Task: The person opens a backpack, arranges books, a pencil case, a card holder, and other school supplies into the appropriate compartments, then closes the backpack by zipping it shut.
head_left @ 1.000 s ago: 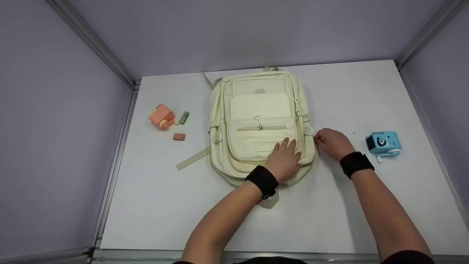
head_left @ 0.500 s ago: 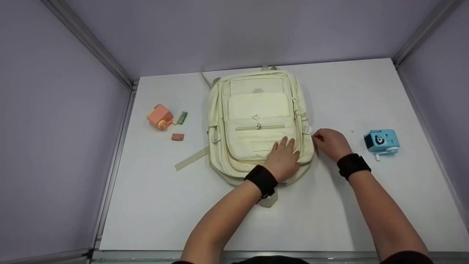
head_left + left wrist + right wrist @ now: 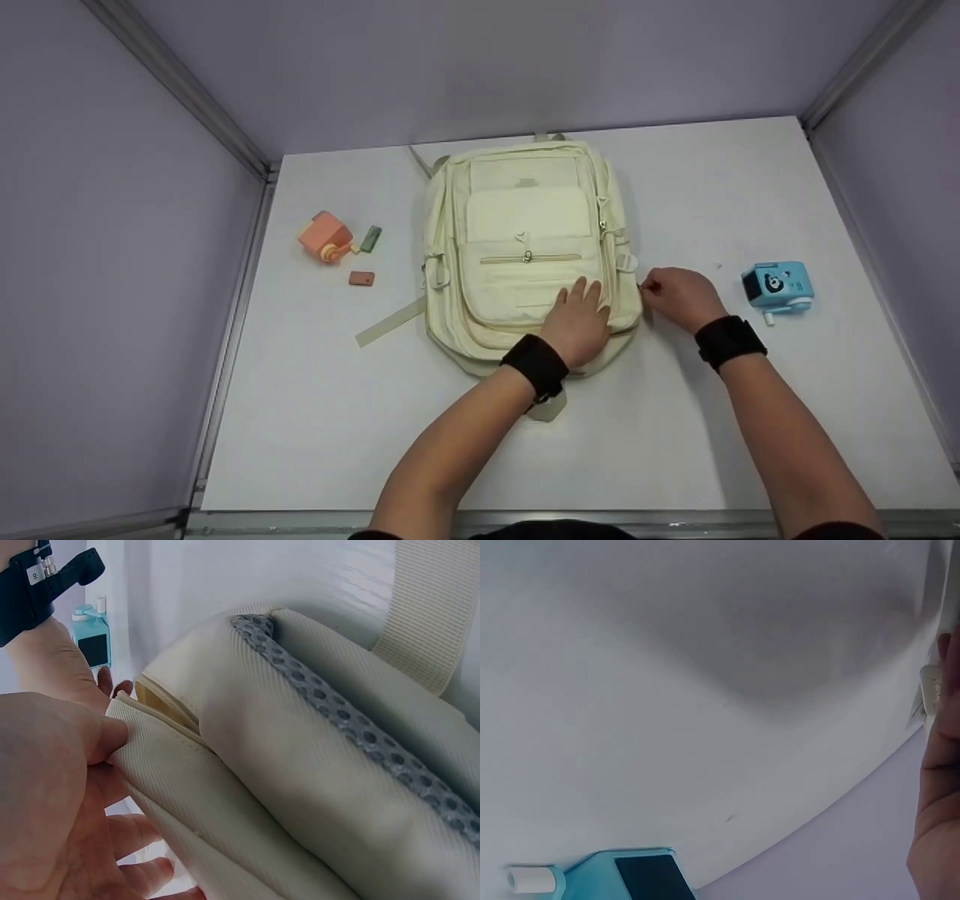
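Note:
A cream backpack (image 3: 525, 214) lies front side up in the middle of the white table. My left hand (image 3: 577, 326) rests on its lower right front, fingers straight and spread. In the left wrist view the left thumb presses by the bag's corner, where a zipper gap (image 3: 171, 709) stands partly open. My right hand (image 3: 682, 294) is at the backpack's right side, thumb and index finger pinching a small piece at that zipper, mostly hidden by the fingertips. A white side buckle (image 3: 625, 262) sits just beyond those fingers.
A blue crank pencil sharpener (image 3: 780, 283) stands to the right of the right hand. Left of the bag are an orange crank sharpener (image 3: 325, 236), a small green block (image 3: 370, 239) and a small reddish block (image 3: 361, 278). A loose strap (image 3: 390, 322) extends leftward.
The right hand has moved slightly along the bag's side toward its near end, still pinching, and more of the side buckle shows. The left hand stays on the backpack.

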The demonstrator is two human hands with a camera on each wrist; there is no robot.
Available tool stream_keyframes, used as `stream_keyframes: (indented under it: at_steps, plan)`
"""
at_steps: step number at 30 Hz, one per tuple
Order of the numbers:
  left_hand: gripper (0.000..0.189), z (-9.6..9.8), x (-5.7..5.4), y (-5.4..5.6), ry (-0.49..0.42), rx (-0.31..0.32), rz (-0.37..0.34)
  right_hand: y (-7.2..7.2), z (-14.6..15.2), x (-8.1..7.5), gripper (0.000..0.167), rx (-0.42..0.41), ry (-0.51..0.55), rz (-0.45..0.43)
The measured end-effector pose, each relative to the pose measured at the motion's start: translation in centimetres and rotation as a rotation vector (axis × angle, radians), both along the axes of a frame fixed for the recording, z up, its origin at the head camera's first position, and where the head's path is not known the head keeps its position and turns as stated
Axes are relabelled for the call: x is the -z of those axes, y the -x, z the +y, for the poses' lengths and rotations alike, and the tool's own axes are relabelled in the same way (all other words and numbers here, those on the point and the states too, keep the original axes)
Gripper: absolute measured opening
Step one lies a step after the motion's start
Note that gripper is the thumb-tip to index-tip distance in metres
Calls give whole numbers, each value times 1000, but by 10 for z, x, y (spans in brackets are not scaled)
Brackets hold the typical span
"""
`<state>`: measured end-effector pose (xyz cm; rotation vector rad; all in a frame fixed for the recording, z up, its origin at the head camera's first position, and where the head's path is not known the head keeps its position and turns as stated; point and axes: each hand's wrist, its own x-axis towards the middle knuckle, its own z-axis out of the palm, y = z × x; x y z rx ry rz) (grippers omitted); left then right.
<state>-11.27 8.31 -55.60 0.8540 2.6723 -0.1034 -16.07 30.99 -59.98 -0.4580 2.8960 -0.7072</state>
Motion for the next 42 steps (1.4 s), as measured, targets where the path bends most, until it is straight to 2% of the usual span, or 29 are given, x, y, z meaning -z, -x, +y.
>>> stream_keyframes:
  at_steps: [11,18,25,30,36,42]
  plan:
    - [47,0,1,1,-18,-9,17,-7,-2,-15,9,-57,-72,-62]
    - [47,-1,2,1,-15,-4,27,-12,-1,-20,5,-76,-83,-140]
    - [49,-1,-1,0,-13,-5,-2,-16,-4,-28,6,-80,-83,-213]
    - [49,-1,-3,-1,-5,-6,-8,-22,-4,-29,7,-76,-82,-258]
    - [49,-1,-1,-2,-8,-9,8,-30,-5,-29,9,-77,-56,-268]
    - [53,-2,0,-3,-16,6,27,-36,-3,-22,8,-26,-29,-268]
